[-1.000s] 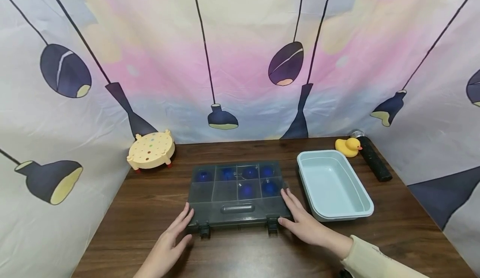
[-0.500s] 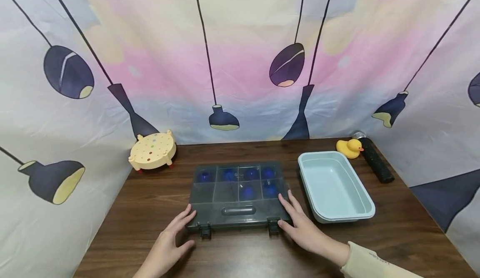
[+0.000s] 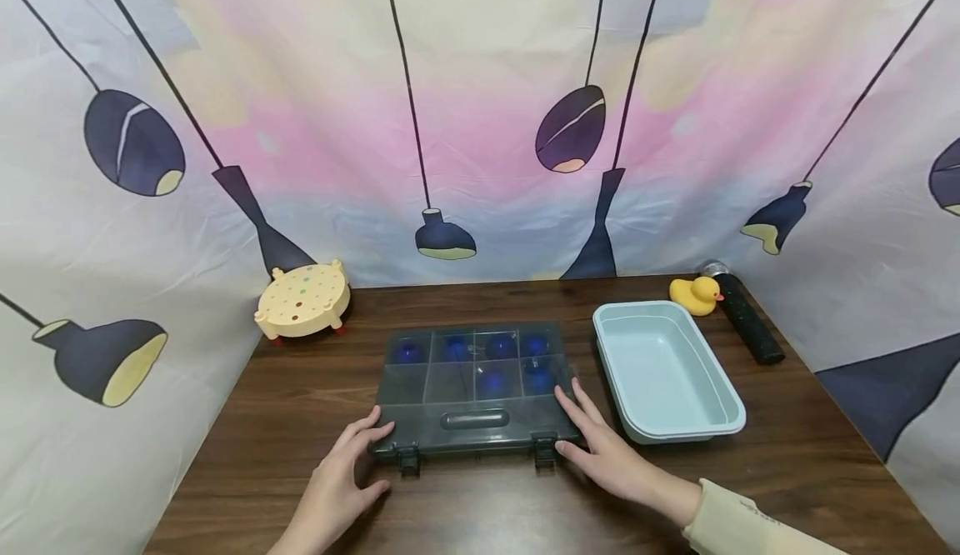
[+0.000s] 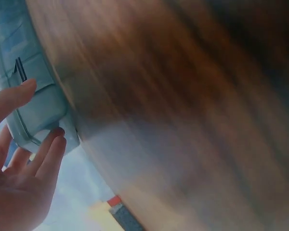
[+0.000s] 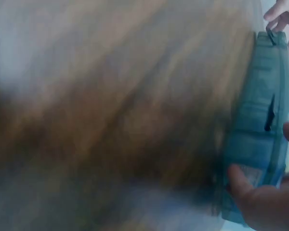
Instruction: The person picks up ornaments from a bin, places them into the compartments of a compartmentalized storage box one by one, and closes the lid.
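A dark translucent compartment case [image 3: 472, 422] lies flat on the table with its lid down. Round blue items [image 3: 492, 382] show dimly through several of its compartments. At its front left corner, my left hand [image 3: 333, 476] rests fingertips against the side, thumb apart from the case. My right hand [image 3: 611, 455] lies along the right side, fingers spread on the edge and thumb by the right front latch [image 3: 544, 452]. The left latch [image 3: 408, 461] sticks out at the front. In the left wrist view, the fingers [image 4: 50, 151] touch the case's end wall.
Right of the case stands a pale blue basin [image 3: 727, 422]. Behind it are a yellow rubber duck [image 3: 695, 296] and a black microphone [image 3: 750, 322]. A small cream round stool [image 3: 303, 301] stands at the back left, near the printed curtain [image 3: 480, 122].
My right fingers have slid slightly toward the front along the case's right edge. My left thumb has moved a little away from the case. The case has stayed about where it was.
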### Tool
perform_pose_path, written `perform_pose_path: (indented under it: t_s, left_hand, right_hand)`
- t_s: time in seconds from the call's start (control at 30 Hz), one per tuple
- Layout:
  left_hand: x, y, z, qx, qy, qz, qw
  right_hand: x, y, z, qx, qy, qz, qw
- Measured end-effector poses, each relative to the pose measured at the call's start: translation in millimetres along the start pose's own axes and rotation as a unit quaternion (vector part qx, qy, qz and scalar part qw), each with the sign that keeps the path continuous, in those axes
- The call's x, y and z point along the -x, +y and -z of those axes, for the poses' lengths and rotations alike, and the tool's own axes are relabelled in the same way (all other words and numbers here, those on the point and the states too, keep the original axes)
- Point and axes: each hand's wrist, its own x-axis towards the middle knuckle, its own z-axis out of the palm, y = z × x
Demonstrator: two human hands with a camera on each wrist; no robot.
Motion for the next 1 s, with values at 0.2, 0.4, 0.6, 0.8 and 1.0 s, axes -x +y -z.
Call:
perform_pose_path:
  t_s: [0.2, 0.4, 0.6, 0.8, 1.0]
  left_hand:
    - [-3.6, 6.8, 1.1, -0.038, -0.004, 0.03, 0.9988]
    - [-3.5, 10.7, -0.2, -0.083, -0.017, 0.036, 0.9957]
    - [-4.5, 11.2, -6.1, -0.083, 0.023, 0.005, 0.9963]
    - [-6.3, 9.4, -11.2, -0.117, 0.021, 0.001, 0.9929]
    - [-12.3, 11.4, -13.1, -0.144, 0.032, -0.031, 0.9886]
  right_hand:
    - [-0.8, 1, 3, 0.025, -0.035, 0.023, 0.9988]
    - [-0.3, 5, -7, 0.084, -0.01, 0.038, 0.9957]
    - [-0.5, 5, -13, 0.161, 0.038, 0.05, 0.985]
    - [0.5, 5, -17, 0.177, 0.059, 0.036, 0.9819]
    - [-3.4, 7, -19, 0.163, 0.091, 0.03, 0.9821]
